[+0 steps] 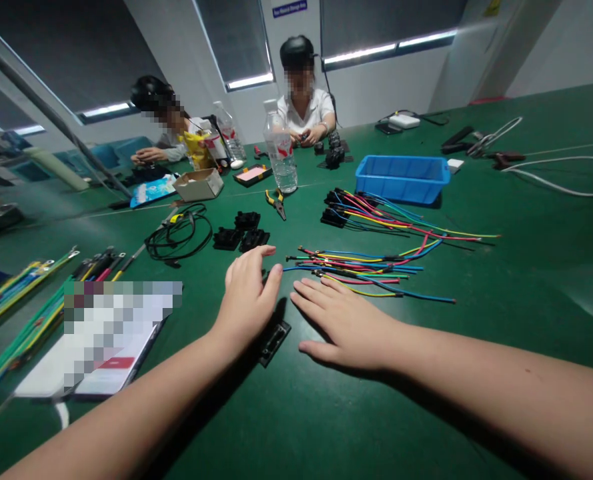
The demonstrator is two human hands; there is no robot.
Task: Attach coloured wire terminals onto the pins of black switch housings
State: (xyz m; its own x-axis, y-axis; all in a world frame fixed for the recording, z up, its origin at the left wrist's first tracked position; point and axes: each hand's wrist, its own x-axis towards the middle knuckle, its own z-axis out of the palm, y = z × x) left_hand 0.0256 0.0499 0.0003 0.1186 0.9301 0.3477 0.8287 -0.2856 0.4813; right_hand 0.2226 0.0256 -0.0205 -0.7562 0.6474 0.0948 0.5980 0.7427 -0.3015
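My left hand [249,290] is open over the green table, thumb apart from the fingers, holding nothing. Just beyond its fingertips lie several black plastic housings [243,232]. One more black housing [275,343] rests on the table between my two hands, partly beside my left wrist. My right hand [346,323] lies flat with its fingers stretched out, palm down. Its fingers are nearest a bundle of short coloured wires [361,261] in red, yellow, blue and green. Behind that bundle, more coloured wires [376,210] run out of black housings [335,213].
A blue bin [403,180], pliers [277,203], a water bottle [281,153] and a small cardboard box [199,185] stand farther back. On the left are a coiled black cable [179,233], a phone-like device [121,367] and longer wires [36,333]. Two people sit across the table.
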